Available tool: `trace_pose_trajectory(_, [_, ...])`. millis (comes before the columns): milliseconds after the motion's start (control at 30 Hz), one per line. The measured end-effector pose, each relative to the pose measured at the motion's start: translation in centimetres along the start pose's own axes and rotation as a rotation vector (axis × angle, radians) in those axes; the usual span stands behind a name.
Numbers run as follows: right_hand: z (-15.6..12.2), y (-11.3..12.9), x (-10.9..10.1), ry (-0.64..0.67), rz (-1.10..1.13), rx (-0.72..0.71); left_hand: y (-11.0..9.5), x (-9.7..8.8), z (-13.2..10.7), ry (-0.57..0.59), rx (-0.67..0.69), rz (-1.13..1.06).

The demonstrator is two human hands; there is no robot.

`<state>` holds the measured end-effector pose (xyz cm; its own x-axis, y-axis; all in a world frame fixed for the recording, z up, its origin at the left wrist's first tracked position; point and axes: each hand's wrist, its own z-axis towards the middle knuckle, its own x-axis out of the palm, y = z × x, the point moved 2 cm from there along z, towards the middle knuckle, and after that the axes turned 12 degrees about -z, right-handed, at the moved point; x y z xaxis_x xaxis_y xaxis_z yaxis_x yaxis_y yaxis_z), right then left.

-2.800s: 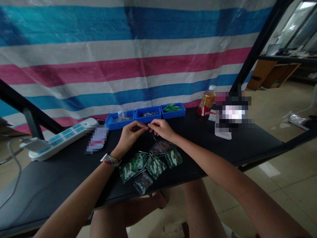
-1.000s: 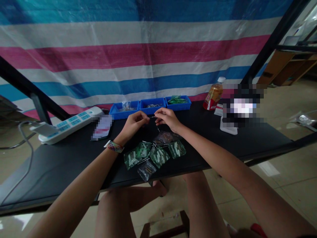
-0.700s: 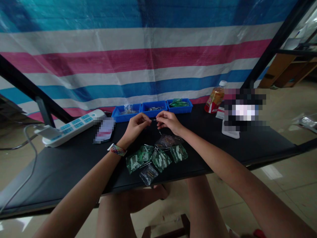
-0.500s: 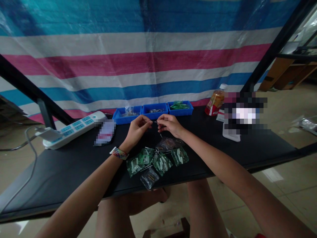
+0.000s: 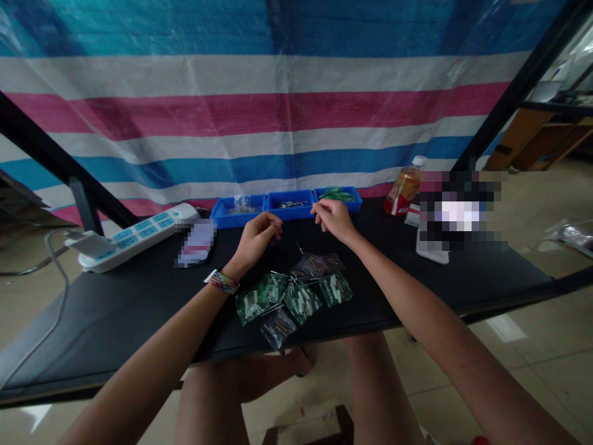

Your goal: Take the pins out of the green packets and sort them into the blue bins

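Observation:
My left hand (image 5: 258,238) hovers over the black table in front of the left and middle blue bins. Its fingers are curled inward, and whatever they might hold is hidden. Close to the front of the right bin is my right hand (image 5: 336,219), its fingers bent and pressed together; I cannot make out anything in them. Thin metal rods lie in the middle blue bin (image 5: 290,211). Green packets fill the right blue bin (image 5: 356,204), and small clear bags lie in the left blue bin (image 5: 220,217). Nearer me are green packets of white pieces (image 5: 302,303) and clear packets (image 5: 278,327) with brass-coloured pieces.
A white power strip (image 5: 139,238) with a cable stands on the left, beside a blurred phone (image 5: 197,244). On the right are a drink bottle (image 5: 404,188) and a white object (image 5: 433,250). A striped tarp (image 5: 287,111) hangs behind the bins.
My hands were close together at a small metal piece and have moved apart. The right hand has shifted right and away from me, toward the right bin; the left has barely moved.

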<state>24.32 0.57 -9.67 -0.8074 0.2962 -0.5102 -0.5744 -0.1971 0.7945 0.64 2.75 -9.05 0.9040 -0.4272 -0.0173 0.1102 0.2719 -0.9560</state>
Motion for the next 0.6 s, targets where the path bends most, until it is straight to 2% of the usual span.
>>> trace_pose_trajectory(100, [-1.5,1.3,1.2,0.277,-0.288,-0.098,0.2,0.0,-0.1,0.01,-0.009,0.029])
trace_pose_trajectory(200, [-2.9,2.5,2.2,0.406,-0.516,-0.195,0.6,-0.2,0.0,0.015,-0.004,0.048])
trace_pose_trajectory(300, [-3.3,2.7,2.5,0.417,-0.527,-0.304,0.9,-0.3,0.1,0.028,0.015,0.062])
trace_pose_trajectory(433, [-2.9,2.1,2.8,0.355,-0.406,-0.423,1.1,-0.2,0.1,0.067,-0.003,0.096])
trace_pose_trajectory(600, [-2.4,1.5,3.4,0.266,-0.117,-0.359,0.9,0.3,-0.1,0.159,-0.053,0.175])
